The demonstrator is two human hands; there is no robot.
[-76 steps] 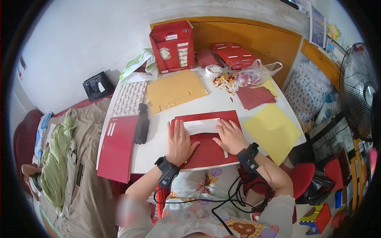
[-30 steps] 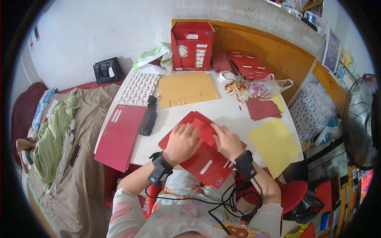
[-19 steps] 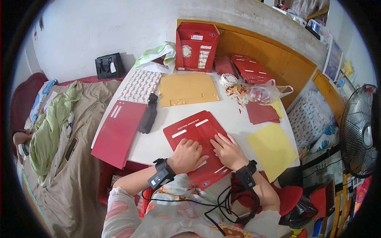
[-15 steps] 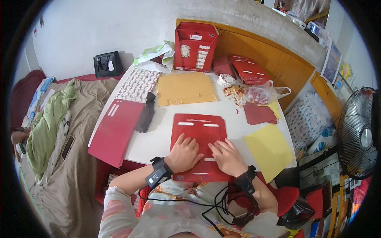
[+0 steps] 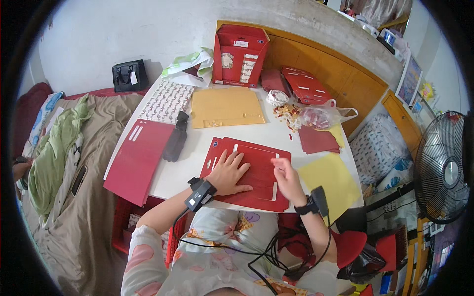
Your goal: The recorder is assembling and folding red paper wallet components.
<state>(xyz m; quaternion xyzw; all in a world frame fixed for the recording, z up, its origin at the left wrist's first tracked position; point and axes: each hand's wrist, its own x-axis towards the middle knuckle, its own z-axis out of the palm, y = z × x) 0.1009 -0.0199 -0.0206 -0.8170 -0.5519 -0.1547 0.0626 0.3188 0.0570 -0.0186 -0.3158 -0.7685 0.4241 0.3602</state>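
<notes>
A red card panel (image 5: 260, 167) with white slots lies flat near the table's front edge, its long side running across in front of me. My left hand (image 5: 228, 173) rests palm down on its left half, fingers spread and open. Over the right edge of the panel, my right hand (image 5: 289, 183) is raised, its fingers curled in together and nothing visible in them. Whether it touches the card is hard to tell. Black devices are strapped to both wrists, with cables hanging over my lap.
Dark red sheets (image 5: 139, 157) and a black folded pouch (image 5: 176, 138) lie left. Behind are brown cardboard (image 5: 227, 104) and a red display box (image 5: 240, 55). Yellow paper (image 5: 330, 182), red card pieces (image 5: 318, 140) and a plastic bag (image 5: 323, 117) lie right; a fan (image 5: 442, 167) stands beyond.
The red panel has turned from upright to crosswise. My left hand still lies on it, while my right hand has lifted off its surface and curled its fingers.
</notes>
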